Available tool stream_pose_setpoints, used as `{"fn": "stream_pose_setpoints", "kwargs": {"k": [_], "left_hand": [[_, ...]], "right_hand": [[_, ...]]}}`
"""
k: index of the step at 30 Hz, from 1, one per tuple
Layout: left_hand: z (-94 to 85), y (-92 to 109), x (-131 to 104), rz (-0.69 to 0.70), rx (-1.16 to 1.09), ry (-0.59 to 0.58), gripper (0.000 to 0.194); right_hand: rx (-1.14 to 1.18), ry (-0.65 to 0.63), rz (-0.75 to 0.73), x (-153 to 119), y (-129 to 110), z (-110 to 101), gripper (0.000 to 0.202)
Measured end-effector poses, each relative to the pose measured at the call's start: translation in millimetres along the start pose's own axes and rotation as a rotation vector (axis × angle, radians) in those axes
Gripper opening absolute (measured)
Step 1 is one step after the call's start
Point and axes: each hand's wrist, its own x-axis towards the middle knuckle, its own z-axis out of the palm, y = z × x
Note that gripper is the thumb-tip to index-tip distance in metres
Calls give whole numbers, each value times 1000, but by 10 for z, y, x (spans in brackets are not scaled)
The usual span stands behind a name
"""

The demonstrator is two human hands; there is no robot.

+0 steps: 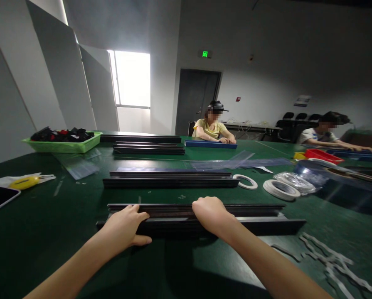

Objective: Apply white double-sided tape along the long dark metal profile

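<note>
A long black channel-shaped profile [260, 226] lies crosswise on the green table [80, 257], close in front of me. My left hand [125, 226] rests on its left part, thumb apart on the near side and fingers over the channel. Curled into a fist, my right hand [212, 214] presses on the channel right of its middle; what its fingers hold, if anything, is hidden. Just beyond lies a second black profile [170, 182], with a white tape roll [246, 182] at its right end.
Farther back are more black profiles [148, 149], a green basket [64, 145] of dark parts and clear plastic strips [80, 164]. A phone [0, 199] lies left; tape rolls [281, 189] and white strips [335, 259] lie right. Two people sit across, at blue profiles [210, 144].
</note>
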Motion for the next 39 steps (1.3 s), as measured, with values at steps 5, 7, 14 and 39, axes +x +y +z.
{"fn": "stream_pose_setpoints", "kwargs": {"k": [5, 7, 14, 39], "left_hand": [[41, 27, 28, 14, 59, 18, 60], [33, 56, 35, 16, 86, 24, 58], [62, 112, 59, 40, 127, 83, 45], [44, 91, 113, 247, -72, 79, 35]], "right_hand": [[0, 5, 3, -4, -3, 3, 22], [-1, 3, 0, -3, -2, 5, 22], [7, -4, -12, -3, 10, -2, 22], [13, -14, 10, -45, 28, -48, 28]]}}
